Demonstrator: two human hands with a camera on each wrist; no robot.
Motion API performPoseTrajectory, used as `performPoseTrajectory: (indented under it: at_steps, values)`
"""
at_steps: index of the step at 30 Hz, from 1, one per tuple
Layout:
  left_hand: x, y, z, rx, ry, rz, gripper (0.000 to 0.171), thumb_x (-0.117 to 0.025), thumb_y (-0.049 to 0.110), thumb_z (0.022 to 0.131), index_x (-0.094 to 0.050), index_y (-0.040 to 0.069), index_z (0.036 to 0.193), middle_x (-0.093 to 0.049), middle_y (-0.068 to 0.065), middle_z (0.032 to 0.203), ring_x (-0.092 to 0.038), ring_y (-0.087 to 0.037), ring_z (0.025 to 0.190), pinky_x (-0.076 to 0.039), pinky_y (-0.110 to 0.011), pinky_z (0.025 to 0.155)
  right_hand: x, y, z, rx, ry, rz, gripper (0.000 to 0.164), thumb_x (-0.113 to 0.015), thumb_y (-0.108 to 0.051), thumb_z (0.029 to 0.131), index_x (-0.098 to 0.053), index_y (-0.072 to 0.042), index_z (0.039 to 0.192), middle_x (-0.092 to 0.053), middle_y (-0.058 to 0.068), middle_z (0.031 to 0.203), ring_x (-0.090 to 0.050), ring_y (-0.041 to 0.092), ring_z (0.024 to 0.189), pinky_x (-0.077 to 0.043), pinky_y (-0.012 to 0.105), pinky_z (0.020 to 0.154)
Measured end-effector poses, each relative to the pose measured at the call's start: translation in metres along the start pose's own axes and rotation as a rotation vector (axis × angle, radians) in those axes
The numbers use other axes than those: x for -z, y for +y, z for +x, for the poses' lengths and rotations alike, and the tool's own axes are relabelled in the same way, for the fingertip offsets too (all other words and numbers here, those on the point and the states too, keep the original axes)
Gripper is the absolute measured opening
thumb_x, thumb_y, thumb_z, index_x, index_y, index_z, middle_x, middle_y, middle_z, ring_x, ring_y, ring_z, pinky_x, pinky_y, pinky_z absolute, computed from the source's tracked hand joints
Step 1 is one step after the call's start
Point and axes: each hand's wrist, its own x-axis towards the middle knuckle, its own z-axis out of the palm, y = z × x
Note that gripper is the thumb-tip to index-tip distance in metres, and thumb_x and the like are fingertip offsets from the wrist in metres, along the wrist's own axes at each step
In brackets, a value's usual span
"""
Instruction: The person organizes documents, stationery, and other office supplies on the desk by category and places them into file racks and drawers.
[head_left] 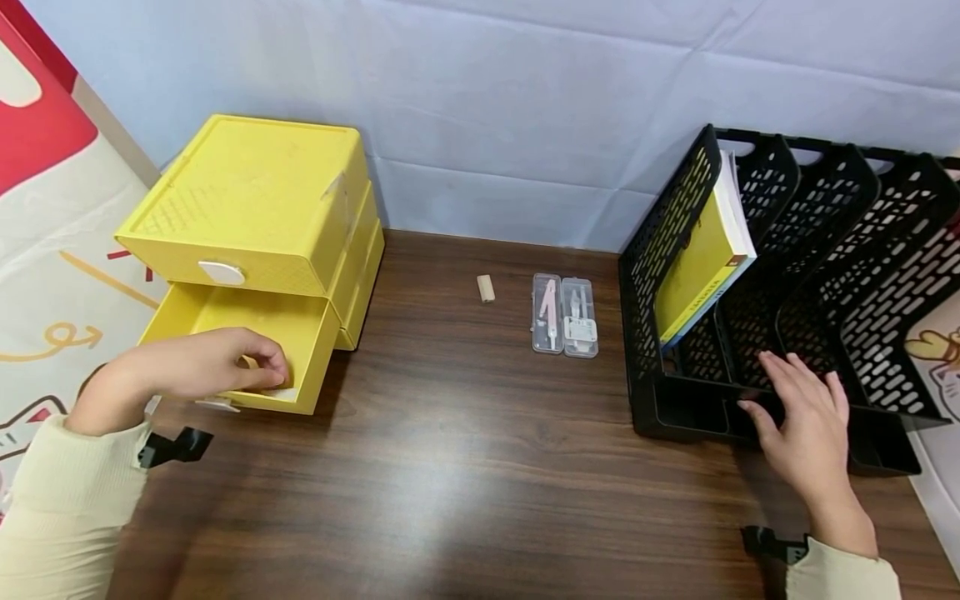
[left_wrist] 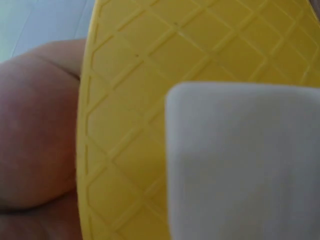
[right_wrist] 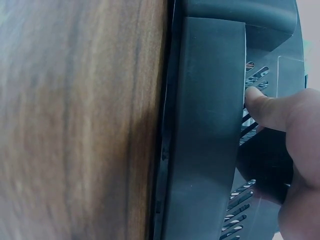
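In the head view my left hand (head_left: 225,362) reaches over the front of a pulled-out yellow drawer (head_left: 324,358), fingers bent downward inside it. A small white flat thing (head_left: 283,393) lies at the fingertips; whether they pinch it is hidden. The left wrist view shows the drawer's patterned front (left_wrist: 130,100) with its white handle (left_wrist: 245,160), the hand partly behind the panel. My right hand (head_left: 810,425), fingers spread, is over the front compartments of a black file rack (head_left: 690,379). In the right wrist view the thumb (right_wrist: 270,110) is at a compartment's edge; no held thing shows.
A beige eraser-like block (head_left: 486,288) and an open clear case (head_left: 564,315) with a pink compass lie on the brown table (head_left: 465,467). Yellow-covered books (head_left: 697,267) stand in the rack's left slot. The yellow drawer unit (head_left: 247,183) stands against the pale backdrop.
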Motion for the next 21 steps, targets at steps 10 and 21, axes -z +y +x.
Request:
performPoseTrajectory:
  at_steps: [10, 21]
  values:
    - [0.001, 0.002, -0.003, 0.025, 0.01, -0.007, 0.01, -0.061, 0.022, 0.104, -0.071, 0.023, 0.099, -0.064, 0.011, 0.091, -0.055, -0.006, 0.083, -0.047, -0.026, 0.075, 0.0, -0.001, 0.0, -0.001, 0.002, -0.001, 0.076, -0.08, 0.011, 0.075, -0.053, 0.0, 0.145, -0.054, 0.028, 0.142, -0.036, 0.034, 0.147, -0.008, 0.058, 0.122]
    - [-0.001, 0.027, -0.013, 0.061, 0.245, 0.11, 0.009, -0.068, 0.021, 0.1, -0.07, 0.014, 0.106, -0.068, 0.01, 0.095, -0.063, -0.008, 0.089, -0.053, -0.032, 0.078, -0.001, 0.001, 0.0, -0.004, 0.0, 0.002, 0.075, -0.079, 0.011, 0.076, -0.053, 0.0, 0.145, -0.054, 0.027, 0.142, -0.036, 0.033, 0.147, -0.007, 0.056, 0.122]
